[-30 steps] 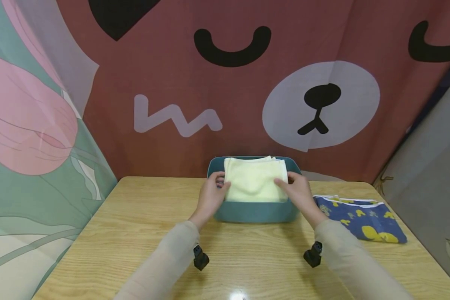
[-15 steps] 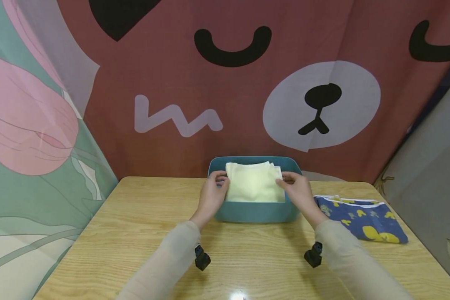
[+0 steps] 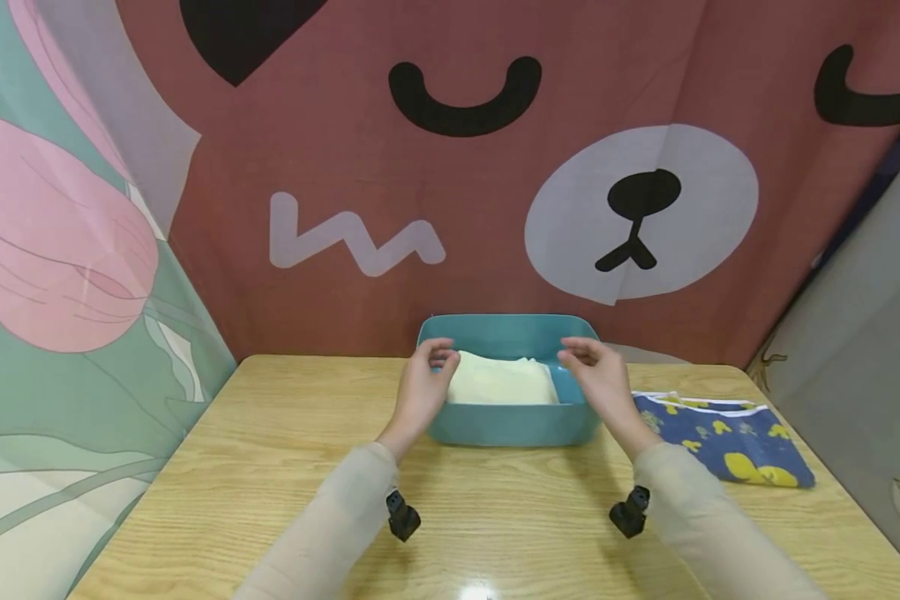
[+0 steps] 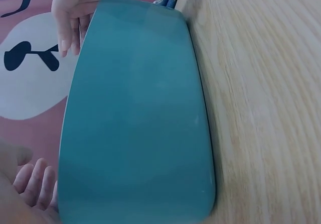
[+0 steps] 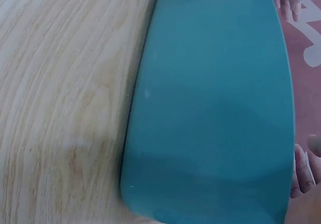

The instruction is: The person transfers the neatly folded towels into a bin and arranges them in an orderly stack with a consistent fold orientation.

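A pale yellow folded towel [image 3: 502,383] lies inside the teal plastic bin [image 3: 513,427], its lower part hidden behind the front wall. My left hand [image 3: 425,387] hovers over the bin's left rim, fingers loosely bent beside the towel's left edge. Whether a fingertip touches the towel is unclear. Over the right rim, my right hand [image 3: 602,383] stands apart from the towel, holding nothing, fingers relaxed. Both wrist views are filled by the bin's outer wall [image 4: 135,108], with parts of both hands past its rim and the towel out of sight.
A folded navy towel [image 3: 727,442] with yellow shapes and white edging lies on the wooden table [image 3: 285,467], right of the bin. Behind the table's back edge hangs a curtain [image 3: 330,308] printed with a bear face. A small black camera sits at each wrist.
The yellow towel has sunk lower into the bin, showing more of the back wall. My right fingers have come away from its right edge. The hands have barely shifted.
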Tool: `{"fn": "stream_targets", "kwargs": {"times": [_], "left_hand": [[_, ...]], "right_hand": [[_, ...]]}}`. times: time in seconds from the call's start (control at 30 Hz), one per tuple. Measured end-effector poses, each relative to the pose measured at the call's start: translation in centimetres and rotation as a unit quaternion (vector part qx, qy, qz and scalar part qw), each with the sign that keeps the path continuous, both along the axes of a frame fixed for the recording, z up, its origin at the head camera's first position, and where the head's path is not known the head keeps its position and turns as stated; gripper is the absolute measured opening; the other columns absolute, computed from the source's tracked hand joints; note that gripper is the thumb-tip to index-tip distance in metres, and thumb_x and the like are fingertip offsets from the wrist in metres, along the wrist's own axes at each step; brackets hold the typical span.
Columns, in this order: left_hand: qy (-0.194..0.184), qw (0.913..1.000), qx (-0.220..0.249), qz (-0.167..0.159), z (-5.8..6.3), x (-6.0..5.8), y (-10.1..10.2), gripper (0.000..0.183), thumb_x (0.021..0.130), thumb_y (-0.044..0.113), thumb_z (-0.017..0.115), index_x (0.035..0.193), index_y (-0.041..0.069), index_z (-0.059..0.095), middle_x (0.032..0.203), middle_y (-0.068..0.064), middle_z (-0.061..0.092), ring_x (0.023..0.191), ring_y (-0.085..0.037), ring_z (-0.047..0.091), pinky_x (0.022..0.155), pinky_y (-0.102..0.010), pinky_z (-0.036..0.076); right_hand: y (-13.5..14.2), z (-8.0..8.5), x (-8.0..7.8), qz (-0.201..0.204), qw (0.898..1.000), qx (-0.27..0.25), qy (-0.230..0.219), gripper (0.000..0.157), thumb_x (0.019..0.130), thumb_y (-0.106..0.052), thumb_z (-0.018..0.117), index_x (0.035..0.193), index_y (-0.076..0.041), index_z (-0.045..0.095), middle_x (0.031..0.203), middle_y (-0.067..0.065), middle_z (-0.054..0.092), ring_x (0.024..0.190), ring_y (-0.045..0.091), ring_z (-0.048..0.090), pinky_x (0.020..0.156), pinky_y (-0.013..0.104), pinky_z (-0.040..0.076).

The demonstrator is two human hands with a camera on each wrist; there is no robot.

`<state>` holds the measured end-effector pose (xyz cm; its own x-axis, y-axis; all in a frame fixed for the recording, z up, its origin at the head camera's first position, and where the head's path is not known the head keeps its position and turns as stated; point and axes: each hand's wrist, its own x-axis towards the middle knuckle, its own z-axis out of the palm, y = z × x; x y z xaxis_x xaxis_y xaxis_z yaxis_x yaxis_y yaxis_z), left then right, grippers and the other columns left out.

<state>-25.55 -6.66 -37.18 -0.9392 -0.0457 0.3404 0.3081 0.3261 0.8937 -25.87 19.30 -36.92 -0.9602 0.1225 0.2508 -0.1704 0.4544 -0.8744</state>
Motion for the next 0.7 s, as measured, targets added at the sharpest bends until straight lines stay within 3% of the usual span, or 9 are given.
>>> {"fn": "stream_targets", "kwargs": {"times": [0.13,0.27,0.37,0.5,0.7], "left_hand": [[0.002,1.0,-0.002,-0.002,0.2,0.2,0.1,0.024,0.098,0.012,0.063,0.121,0.003,0.063,0.106,-0.01,0.068,0.1,-0.026,0.063,0.087,-0.038,0.051],[0.006,1.0,-0.006,-0.004,0.5,0.5,0.2,0.022,0.099,0.01,0.06,0.12,0.003,0.064,0.106,-0.01,0.068,0.1,-0.026,0.062,0.087,-0.039,0.051],[0.005,1.0,-0.001,-0.008,0.7,0.8,0.3,0.022,0.099,0.008,0.059,0.12,0.002,0.063,0.106,-0.01,0.069,0.1,-0.027,0.062,0.087,-0.04,0.051],[0.001,0.9999,0.007,-0.015,1.0,1.2,0.5,0.022,0.099,0.01,0.059,0.12,0.002,0.064,0.106,-0.01,0.068,0.101,-0.027,0.061,0.088,-0.04,0.05],[-0.003,0.9996,-0.004,-0.029,1.1,1.7,0.6,0.021,0.1,0.011,0.058,0.119,0.005,0.065,0.103,-0.005,0.067,0.099,-0.022,0.061,0.088,-0.038,0.049]], "right_hand": [[0.2,0.5,0.2,-0.003,1.0,-0.015,0.001,0.034,0.099,-0.024,0.064,0.126,-0.005,0.065,0.114,0.016,0.067,0.095,0.016,0.062,0.08,0.028,0.053],[0.2,0.9,0.3,-0.005,1.0,-0.028,0.007,0.033,0.098,-0.023,0.065,0.124,-0.003,0.065,0.111,0.017,0.068,0.096,0.022,0.066,0.074,0.021,0.053],[0.2,1.1,0.5,-0.007,0.999,-0.036,0.013,0.032,0.098,-0.022,0.065,0.123,-0.002,0.066,0.109,0.018,0.069,0.091,0.017,0.067,0.072,0.018,0.052],[0.3,1.2,1.2,-0.004,0.999,-0.039,0.021,0.031,0.098,-0.022,0.065,0.122,-0.002,0.066,0.108,0.018,0.069,0.083,0.003,0.064,0.072,0.019,0.052],[0.7,1.5,2.7,0.015,0.999,-0.034,0.029,0.034,0.098,-0.026,0.065,0.122,-0.002,0.066,0.103,0.01,0.07,0.084,0.005,0.064,0.072,0.021,0.053]]}}
